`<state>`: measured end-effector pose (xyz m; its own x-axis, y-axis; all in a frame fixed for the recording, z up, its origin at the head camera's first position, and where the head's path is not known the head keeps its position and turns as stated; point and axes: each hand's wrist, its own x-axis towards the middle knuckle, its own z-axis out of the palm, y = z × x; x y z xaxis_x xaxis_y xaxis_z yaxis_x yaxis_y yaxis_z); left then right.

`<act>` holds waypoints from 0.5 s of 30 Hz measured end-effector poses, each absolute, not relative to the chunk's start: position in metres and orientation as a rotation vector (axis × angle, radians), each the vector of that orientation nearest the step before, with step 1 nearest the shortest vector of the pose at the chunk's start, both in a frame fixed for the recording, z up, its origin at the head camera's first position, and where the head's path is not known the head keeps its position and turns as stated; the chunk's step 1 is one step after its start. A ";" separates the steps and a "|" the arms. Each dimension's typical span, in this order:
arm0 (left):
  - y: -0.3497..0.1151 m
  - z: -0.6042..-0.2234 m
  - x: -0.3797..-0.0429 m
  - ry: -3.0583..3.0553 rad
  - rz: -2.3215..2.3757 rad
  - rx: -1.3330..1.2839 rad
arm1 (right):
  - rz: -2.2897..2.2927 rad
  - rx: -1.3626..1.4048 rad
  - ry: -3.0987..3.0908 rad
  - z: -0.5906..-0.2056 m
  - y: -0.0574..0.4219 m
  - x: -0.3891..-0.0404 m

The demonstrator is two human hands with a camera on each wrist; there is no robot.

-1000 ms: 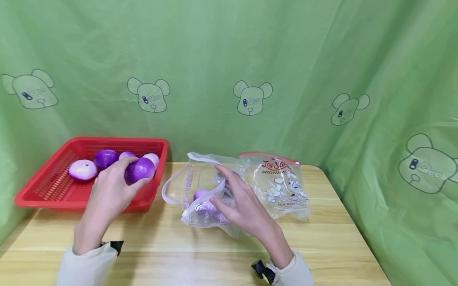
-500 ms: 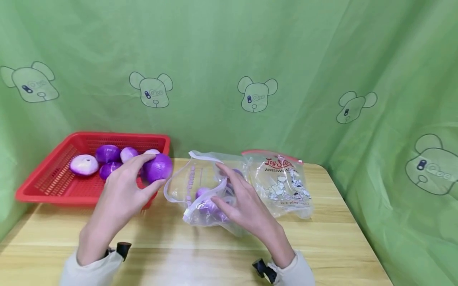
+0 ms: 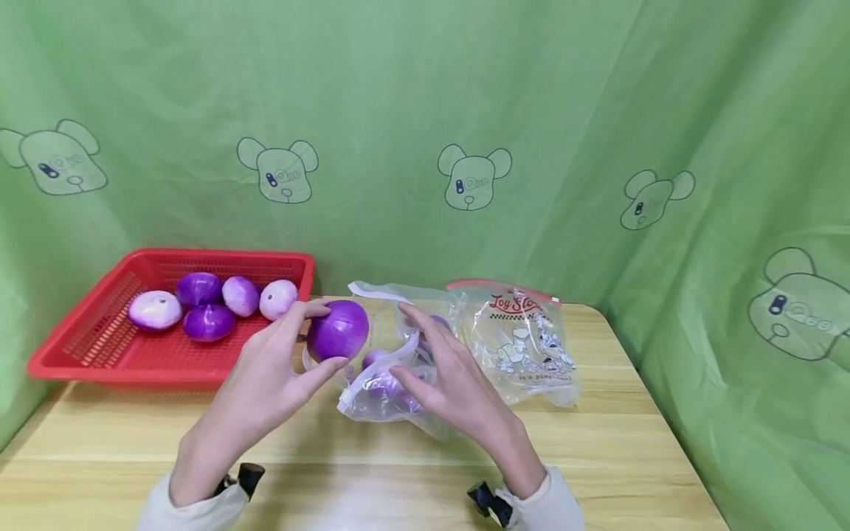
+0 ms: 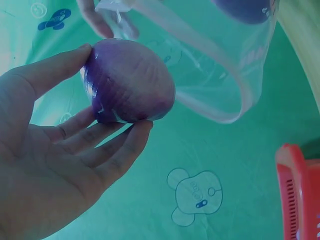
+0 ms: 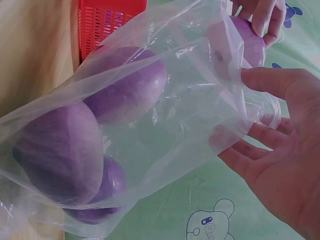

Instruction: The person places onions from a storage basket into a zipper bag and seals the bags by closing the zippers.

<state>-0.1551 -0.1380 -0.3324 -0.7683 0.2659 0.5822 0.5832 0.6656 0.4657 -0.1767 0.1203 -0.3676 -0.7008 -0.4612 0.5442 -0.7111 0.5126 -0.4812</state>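
The left hand point(image 3: 265, 387) has thumb and fingers clasped around a purple onion point(image 3: 339, 330), right by the clear bag's point(image 5: 185, 115) mouth; the right hand point(image 3: 454, 376) grips its edge, above a pale wood-grain table point(image 3: 372, 472), green printed curtain point(image 3: 372, 88) behind.

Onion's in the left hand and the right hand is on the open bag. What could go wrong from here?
The onion could slip: the left hand holds its smooth, shiny skin by the fingertips.

The bag's rim might fold or snag the onion, since it is thin plastic and curves away limply from the right hand.

The clear bag may sag or pull if jostled; several onions lie inside.
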 end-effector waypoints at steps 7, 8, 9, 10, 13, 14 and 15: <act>-0.132 -0.338 -0.156 -2.420 -0.941 -0.708 | 1.001 0.981 -2.412 -0.368 0.120 -0.176; -0.132 -0.339 -0.156 -2.422 -0.943 -0.712 | 1.002 0.983 -2.411 -0.367 0.120 -0.176; -0.130 -0.340 -0.157 -2.421 -0.938 -0.717 | 1.001 0.983 -2.412 -0.367 0.119 -0.175; -0.129 -0.340 -0.157 -2.417 -0.939 -0.726 | 0.999 0.985 -2.410 -0.367 0.119 -0.176; -0.125 -0.342 -0.157 -2.399 -0.930 -0.750 | 0.996 0.990 -2.405 -0.366 0.119 -0.175; -0.124 -0.342 -0.157 -2.391 -0.926 -0.759 | 0.995 0.990 -2.403 -0.366 0.120 -0.176; -0.123 -0.343 -0.158 -2.383 -0.923 -0.767 | 0.995 0.986 -2.405 -0.366 0.120 -0.176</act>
<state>-0.1578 -0.1227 -0.3430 -0.7338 0.3274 0.5953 0.6429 0.6179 0.4527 -0.1755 0.1201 -0.3655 -0.6934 -0.4672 0.5485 -0.7182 0.5095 -0.4739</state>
